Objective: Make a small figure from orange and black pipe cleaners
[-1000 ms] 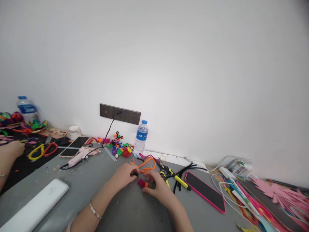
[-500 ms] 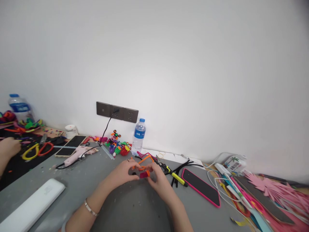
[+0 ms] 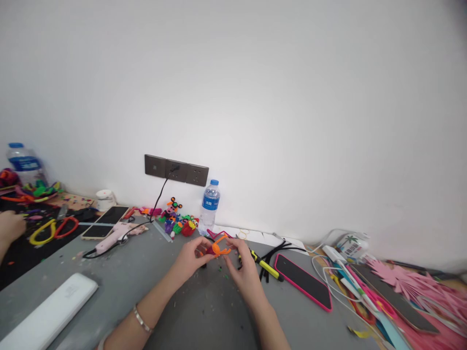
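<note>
An orange craft piece (image 3: 218,249) with bent, stem-like strips is held up over the grey table (image 3: 204,311). My left hand (image 3: 192,253) pinches its left side, where a bit of dark red shows between the fingers. On the other side my right hand (image 3: 241,262) has its thumb and fingers closed around the right end of the orange strips. Just behind my right hand lie pliers with yellow-and-black handles (image 3: 268,267). A bent magenta strip (image 3: 219,234) rests beyond the orange piece.
Behind stand a water bottle (image 3: 209,206) and small colourful figures (image 3: 177,221). A pink glue gun (image 3: 113,238), its cord and a white power bank (image 3: 51,311) are left. To the right are a pink-edged phone (image 3: 303,282), cables and pink paper. Another person's hand (image 3: 10,226) is far left.
The orange piece has been turned: its round orange part now faces up and the dark red part has shifted left, into my left fingers. My right fingers have moved slightly right.
</note>
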Demonstrator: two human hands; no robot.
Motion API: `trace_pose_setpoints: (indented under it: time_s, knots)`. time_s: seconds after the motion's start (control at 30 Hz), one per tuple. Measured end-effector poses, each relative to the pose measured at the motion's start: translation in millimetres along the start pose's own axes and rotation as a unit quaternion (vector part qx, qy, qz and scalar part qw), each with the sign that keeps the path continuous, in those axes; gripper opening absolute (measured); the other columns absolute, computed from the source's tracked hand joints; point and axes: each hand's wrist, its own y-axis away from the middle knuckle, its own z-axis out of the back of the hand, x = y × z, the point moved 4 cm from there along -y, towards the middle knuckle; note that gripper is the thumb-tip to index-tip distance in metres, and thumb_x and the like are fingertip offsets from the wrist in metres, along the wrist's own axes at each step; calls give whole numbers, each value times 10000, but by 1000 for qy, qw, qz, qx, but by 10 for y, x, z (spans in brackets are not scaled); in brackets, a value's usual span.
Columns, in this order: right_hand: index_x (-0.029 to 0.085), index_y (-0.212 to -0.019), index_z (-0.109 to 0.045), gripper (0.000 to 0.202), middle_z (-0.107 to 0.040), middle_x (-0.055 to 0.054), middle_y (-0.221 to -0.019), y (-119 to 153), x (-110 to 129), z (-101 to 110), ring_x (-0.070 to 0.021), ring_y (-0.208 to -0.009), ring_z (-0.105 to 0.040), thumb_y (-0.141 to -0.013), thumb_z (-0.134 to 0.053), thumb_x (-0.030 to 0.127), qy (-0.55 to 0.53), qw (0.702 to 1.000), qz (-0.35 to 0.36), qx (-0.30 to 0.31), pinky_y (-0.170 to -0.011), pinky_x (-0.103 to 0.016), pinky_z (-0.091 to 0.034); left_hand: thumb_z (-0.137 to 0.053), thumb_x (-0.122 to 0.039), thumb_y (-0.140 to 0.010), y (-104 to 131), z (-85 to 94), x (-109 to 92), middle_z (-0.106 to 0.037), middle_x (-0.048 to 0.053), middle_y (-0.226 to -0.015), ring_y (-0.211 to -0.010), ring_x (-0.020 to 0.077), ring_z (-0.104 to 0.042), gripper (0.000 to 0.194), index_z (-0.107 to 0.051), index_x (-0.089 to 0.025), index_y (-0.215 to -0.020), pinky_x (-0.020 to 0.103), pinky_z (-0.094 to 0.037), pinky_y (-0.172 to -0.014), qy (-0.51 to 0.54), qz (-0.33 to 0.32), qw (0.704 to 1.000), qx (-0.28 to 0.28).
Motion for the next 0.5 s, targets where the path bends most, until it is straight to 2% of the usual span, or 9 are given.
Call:
trace_pose_setpoints:
  time_s: [0.07,0.2,0.3,0.43,0.5]
  knots:
    - [234,-1177,-504,313,-587,-91,-1073,9,-22,-1,-232,-998,-544,-868,-494,185,-9,1000,-11,-18,-866,-378,-426,-710,-264,-676,-7,20,8,-677,29,-791,-711,168,-615,186,-606,-162,-792,247,-454,-605,60,20,998,-20]
    - [212,-1133,-535,255,-606,-78,-991,27,-50,-40,-214,-912,-560,-884,-478,219,-27,998,-34,-50,-817,-353,-433,-772,-320,-626,-2,39,17,-590,-43,-675,-606,114,-557,284,-565,-166,-745,224,-438,-578,180,69,980,-49]
    - [199,-1073,-561,214,-625,-58,-892,26,-50,-107,-203,-826,-572,-880,-509,275,-64,995,-61,-46,-783,-342,-435,-797,-348,-604,3,42,23,-565,-58,-657,-574,96,-530,330,-547,-168,-722,219,-434,-566,253,92,961,-59]
    - [200,-1065,-557,286,-616,-53,-866,-45,-36,-198,-202,-809,-588,-860,-559,398,-210,970,-118,-12,-743,-332,-469,-814,-336,-592,-7,62,53,-585,-43,-675,-596,101,-543,335,-554,-162,-711,218,-440,-565,280,85,954,-69]
    - [200,-1044,-563,313,-609,-56,-875,-118,-5,-200,-203,-819,-588,-841,-580,436,-254,957,-138,-26,-725,-320,-478,-801,-341,-613,-23,72,99,-617,-19,-704,-630,119,-573,318,-579,-158,-747,222,-450,-567,275,79,955,-71]
